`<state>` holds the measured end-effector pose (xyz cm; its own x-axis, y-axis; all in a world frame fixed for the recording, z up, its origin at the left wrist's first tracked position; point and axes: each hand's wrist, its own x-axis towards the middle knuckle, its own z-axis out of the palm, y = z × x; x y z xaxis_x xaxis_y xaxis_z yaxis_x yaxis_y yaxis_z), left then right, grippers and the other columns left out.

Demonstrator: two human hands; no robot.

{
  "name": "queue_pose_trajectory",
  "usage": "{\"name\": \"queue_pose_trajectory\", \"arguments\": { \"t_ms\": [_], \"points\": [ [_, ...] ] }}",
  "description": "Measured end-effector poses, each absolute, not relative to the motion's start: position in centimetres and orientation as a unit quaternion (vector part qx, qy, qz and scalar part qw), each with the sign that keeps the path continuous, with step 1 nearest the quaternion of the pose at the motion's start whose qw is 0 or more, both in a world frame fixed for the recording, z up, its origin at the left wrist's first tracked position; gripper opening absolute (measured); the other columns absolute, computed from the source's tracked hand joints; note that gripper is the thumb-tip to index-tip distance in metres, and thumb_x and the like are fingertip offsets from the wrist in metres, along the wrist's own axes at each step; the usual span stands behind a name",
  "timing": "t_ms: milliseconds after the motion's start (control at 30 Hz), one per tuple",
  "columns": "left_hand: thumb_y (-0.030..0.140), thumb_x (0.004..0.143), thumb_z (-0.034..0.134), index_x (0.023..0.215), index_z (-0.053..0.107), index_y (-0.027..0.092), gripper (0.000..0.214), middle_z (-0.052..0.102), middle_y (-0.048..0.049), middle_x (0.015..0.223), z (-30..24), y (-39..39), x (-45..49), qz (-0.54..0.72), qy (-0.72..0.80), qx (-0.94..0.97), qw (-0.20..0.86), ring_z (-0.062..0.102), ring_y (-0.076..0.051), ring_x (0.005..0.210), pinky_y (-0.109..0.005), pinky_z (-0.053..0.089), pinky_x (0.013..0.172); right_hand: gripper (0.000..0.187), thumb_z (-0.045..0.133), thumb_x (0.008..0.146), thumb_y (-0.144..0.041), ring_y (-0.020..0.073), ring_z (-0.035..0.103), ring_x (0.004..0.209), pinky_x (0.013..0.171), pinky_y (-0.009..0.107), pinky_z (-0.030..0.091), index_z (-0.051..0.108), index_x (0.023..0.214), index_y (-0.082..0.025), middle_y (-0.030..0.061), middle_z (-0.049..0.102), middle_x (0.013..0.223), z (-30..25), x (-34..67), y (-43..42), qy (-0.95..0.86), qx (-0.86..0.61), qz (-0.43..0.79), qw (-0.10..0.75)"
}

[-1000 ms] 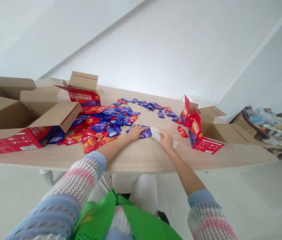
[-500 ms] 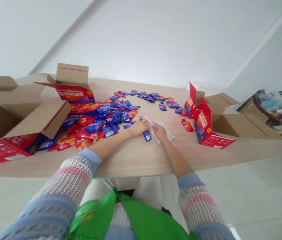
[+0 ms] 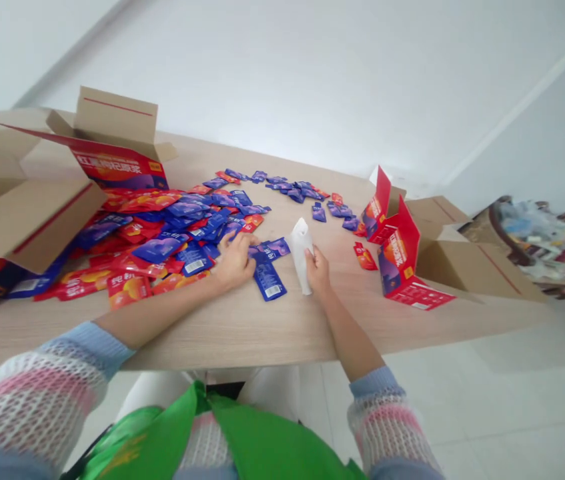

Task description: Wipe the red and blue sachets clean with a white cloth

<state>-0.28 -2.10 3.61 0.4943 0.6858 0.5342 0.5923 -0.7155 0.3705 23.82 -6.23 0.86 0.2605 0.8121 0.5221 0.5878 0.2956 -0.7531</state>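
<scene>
My right hand (image 3: 318, 270) is closed on a folded white tissue (image 3: 301, 257), which stands up from the table between finger and thumb. My left hand (image 3: 236, 260) is at the right edge of a heap of red and blue sachets (image 3: 187, 220), its fingers bent and apart over the nearest ones. Close to its fingertips lies a blue sachet (image 3: 276, 249). Another blue sachet (image 3: 269, 281), its barcode label facing up, rests flat between my hands.
Open cardboard boxes with red printed sides stand at the left (image 3: 117, 167) and right (image 3: 399, 250). A row of small sachets (image 3: 302, 191) runs along the back. One red sachet (image 3: 364, 256) lies beside the right box. A cluttered stand (image 3: 537, 230) is at far right.
My left hand has moved left, off the tissue to the sachet heap. My right hand has gathered and raised the tissue. More of the blue sachets between my hands now shows. The view has shifted.
</scene>
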Motion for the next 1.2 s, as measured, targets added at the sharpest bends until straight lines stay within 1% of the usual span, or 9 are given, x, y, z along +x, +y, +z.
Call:
{"name": "queue_pose_trajectory", "arguments": {
  "t_ms": [67,133,267,433,600,700,833,1033,1200],
  "points": [
    [0.028,0.083,0.048,0.117,0.054,0.018,0.036,0.058,-0.0096,0.120,2.8,-4.2,0.4,0.304,0.409,0.859,0.056,0.039,-0.029,0.124,-0.056,0.000,0.111,0.039,0.040,0.093,-0.037,0.0208,0.061,0.107,0.091,0.030,0.046,0.057,0.124,-0.022,0.0047,0.064,0.120,1.2,23.1,-6.8,-0.654,-0.573,0.072,0.489],
    [0.049,0.084,0.049,0.126,0.052,0.017,0.053,0.052,-0.0139,0.132,1.5,-5.6,1.1,0.258,0.439,0.859,0.054,0.028,-0.036,0.132,-0.060,-0.007,0.108,0.039,0.039,0.093,-0.031,0.0190,0.057,0.115,0.097,0.029,0.044,0.055,0.129,-0.026,0.0016,0.060,0.128,1.6,22.5,-7.4,-0.698,-0.552,0.069,0.451],
    [0.068,0.078,0.047,0.143,0.036,0.018,0.083,0.029,-0.0139,0.151,-0.1,-4.4,1.6,0.135,0.395,0.901,0.119,0.017,-0.039,0.138,-0.060,-0.004,0.107,0.043,0.036,0.094,-0.028,0.0168,0.049,0.124,0.105,0.030,0.038,0.051,0.134,-0.026,-0.0009,0.054,0.134,2.2,22.0,-8.0,-0.730,-0.538,0.109,0.406],
    [0.066,0.069,0.061,0.146,0.030,0.025,0.092,0.023,-0.0123,0.154,0.8,-0.6,0.4,0.032,0.308,0.933,0.180,0.016,-0.037,0.140,-0.059,-0.002,0.108,0.042,0.040,0.093,-0.029,0.0208,0.044,0.129,0.109,0.039,0.034,0.051,0.134,-0.028,0.0000,0.048,0.140,1.5,21.6,-8.1,-0.747,-0.547,0.168,0.339],
    [0.059,0.054,0.075,0.141,0.038,0.029,0.100,0.026,-0.0095,0.153,1.5,1.0,-0.7,-0.010,0.254,0.940,0.226,0.018,-0.039,0.139,-0.057,0.003,0.110,0.039,0.039,0.094,-0.021,0.0195,0.034,0.135,0.116,0.051,0.010,0.056,0.128,-0.032,-0.0023,0.055,0.133,0.9,19.6,-8.6,-0.836,-0.436,0.233,0.240],
    [0.052,0.059,0.074,0.142,0.036,0.027,0.094,0.028,-0.0103,0.152,1.5,1.0,-1.2,-0.007,0.232,0.944,0.235,0.014,-0.039,0.140,-0.060,-0.001,0.108,0.037,0.038,0.095,-0.022,0.0179,0.036,0.134,0.116,0.052,0.002,0.057,0.125,-0.032,-0.0026,0.059,0.128,1.2,18.8,-9.1,-0.857,-0.387,0.267,0.211],
    [0.046,0.069,0.068,0.142,0.035,0.026,0.083,0.034,-0.0107,0.149,1.8,0.2,-1.7,0.034,0.225,0.946,0.231,0.012,-0.035,0.142,-0.061,-0.008,0.107,0.034,0.040,0.095,-0.024,0.0183,0.044,0.129,0.116,0.051,0.005,0.060,0.122,-0.030,-0.0015,0.062,0.124,1.1,18.8,-8.8,-0.853,-0.377,0.295,0.208],
    [0.057,0.062,0.072,0.135,0.045,0.032,0.082,0.043,-0.0045,0.144,2.9,0.4,-2.0,0.003,0.201,0.940,0.275,0.016,-0.031,0.142,-0.058,-0.014,0.107,0.035,0.039,0.094,-0.026,0.0179,0.057,0.115,0.117,0.046,0.013,0.062,0.120,-0.028,-0.0026,0.064,0.122,0.0,19.2,-6.8,-0.827,-0.413,0.270,0.268],
    [0.063,0.053,0.074,0.140,0.038,0.030,0.099,0.037,-0.0069,0.148,3.4,1.3,-1.9,-0.039,0.208,0.937,0.277,0.006,-0.033,0.143,-0.062,-0.016,0.104,0.036,0.041,0.093,-0.026,0.0193,0.057,0.115,0.116,0.045,0.018,0.061,0.122,-0.032,-0.0058,0.064,0.120,-0.7,20.2,-6.0,-0.815,-0.470,0.220,0.258]
  ]
}}
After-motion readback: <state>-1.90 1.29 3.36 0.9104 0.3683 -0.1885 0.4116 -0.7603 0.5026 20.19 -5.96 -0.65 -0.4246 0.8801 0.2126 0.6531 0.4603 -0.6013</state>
